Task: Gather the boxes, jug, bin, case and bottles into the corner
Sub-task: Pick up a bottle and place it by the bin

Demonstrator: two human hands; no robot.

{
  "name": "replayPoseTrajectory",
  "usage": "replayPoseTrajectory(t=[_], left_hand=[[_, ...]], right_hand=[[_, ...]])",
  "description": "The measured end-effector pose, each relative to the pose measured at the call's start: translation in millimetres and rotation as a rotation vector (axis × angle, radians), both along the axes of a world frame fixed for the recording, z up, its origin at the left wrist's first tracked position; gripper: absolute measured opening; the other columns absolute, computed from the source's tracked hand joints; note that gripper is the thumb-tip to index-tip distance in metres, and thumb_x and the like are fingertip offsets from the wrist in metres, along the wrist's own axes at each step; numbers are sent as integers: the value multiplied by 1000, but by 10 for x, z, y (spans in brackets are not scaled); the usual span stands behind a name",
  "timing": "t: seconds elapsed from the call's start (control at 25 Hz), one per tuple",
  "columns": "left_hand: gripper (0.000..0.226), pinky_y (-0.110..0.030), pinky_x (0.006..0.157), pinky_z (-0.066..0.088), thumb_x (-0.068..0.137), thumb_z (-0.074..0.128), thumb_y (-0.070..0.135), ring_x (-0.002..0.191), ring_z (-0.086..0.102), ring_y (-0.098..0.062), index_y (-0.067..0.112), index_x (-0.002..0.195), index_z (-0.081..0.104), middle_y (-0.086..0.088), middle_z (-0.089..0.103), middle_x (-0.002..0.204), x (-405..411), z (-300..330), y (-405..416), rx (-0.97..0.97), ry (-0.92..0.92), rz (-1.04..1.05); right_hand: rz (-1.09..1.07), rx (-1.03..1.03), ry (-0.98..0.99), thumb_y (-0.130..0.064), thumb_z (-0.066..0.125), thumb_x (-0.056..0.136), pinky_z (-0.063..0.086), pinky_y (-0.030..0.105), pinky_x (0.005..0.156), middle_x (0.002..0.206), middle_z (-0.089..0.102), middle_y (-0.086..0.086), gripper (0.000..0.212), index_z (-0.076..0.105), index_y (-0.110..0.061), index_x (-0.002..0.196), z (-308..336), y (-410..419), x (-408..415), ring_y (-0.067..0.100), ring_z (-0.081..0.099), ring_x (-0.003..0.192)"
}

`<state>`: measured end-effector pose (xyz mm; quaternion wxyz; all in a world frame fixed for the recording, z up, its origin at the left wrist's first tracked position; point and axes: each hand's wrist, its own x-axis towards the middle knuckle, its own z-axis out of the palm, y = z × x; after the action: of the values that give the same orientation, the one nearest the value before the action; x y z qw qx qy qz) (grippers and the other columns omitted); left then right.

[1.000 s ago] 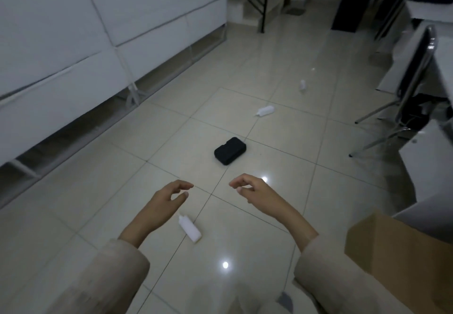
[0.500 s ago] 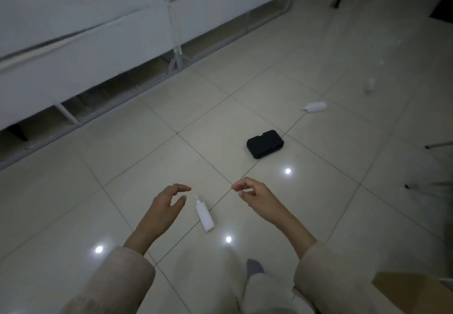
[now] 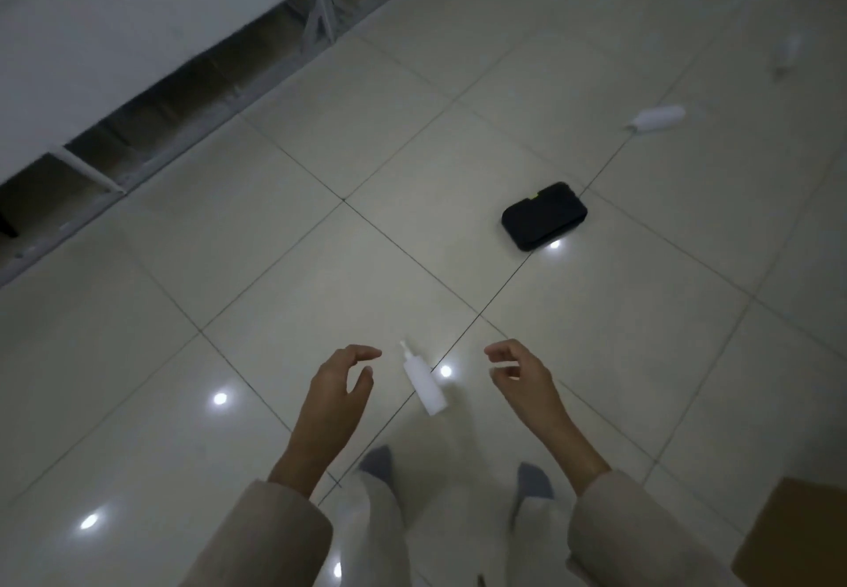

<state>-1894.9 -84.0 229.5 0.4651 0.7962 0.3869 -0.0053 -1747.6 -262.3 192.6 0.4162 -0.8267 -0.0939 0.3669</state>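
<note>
Hands (image 3: 341,385) (image 3: 522,375) still empty | bottle (image 3: 424,380) now between them | case (image 3: 544,215) farther right

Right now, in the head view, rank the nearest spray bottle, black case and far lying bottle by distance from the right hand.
From the right hand:
1. Spray bottle, just to its left.
2. Black case, ahead on the floor.
3. Lying bottle, beyond the case, to the right.

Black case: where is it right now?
Head view: the black case lies on the floor tiles, right of centre, between the near white bottle and the far bottle.
</note>
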Motion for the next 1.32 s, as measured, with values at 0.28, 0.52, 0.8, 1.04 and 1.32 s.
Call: replayPoseTrajectory(t=[0.28, 0.52, 0.8, 1.04, 1.32], left_hand=[[23, -27, 93, 38, 91, 49, 3, 108, 54, -15, 11, 108, 61, -2, 63, 112, 233, -1718, 868, 70, 22, -133], [23, -24, 93, 37, 92, 48, 6, 108, 52, -10, 12, 110, 59, 2, 61, 114, 209, -3555, 789, -2, 61, -141], [24, -23, 95, 36, 93, 46, 7, 109, 49, -9, 12, 113, 58, 1, 59, 116, 119, -4846, 548, -96, 162, -155], [24, -23, 89, 36, 93, 47, 11, 109, 50, -11, 17, 115, 55, 5, 57, 116, 230, -4651, 425, -164, 201, -100], [38, -24, 87, 36, 93, 45, 29, 108, 48, -12, 19, 130, 41, 6, 48, 121, 666, -3304, 168, -280, 123, -107]], right_hand=[[-94, -140, 10, -7, 56, 84, 48, 39, 89, 112, 56, 4, 30, 51, -16, 112, -1973, 648, -226, 21, 54, 103], [66, -353, 57, -20, 57, 86, 41, 40, 94, 130, 47, 10, 49, 37, -14, 130, -3899, 773, -362, 29, 47, 116], [296, -536, -59, -30, 65, 80, 37, 45, 101, 144, 29, 7, 91, 2, -17, 146, -5232, 951, -644, 31, 37, 127], [53, -310, 172, -19, 71, 73, 43, 45, 94, 134, 38, 12, 87, 16, -12, 138, -4986, 916, -556, 35, 43, 118], [-128, 86, 255, -28, 71, 65, 48, 23, 74, 117, 40, -10, 86, 16, -40, 129, -3255, 532, -220, 12, 49, 101]])
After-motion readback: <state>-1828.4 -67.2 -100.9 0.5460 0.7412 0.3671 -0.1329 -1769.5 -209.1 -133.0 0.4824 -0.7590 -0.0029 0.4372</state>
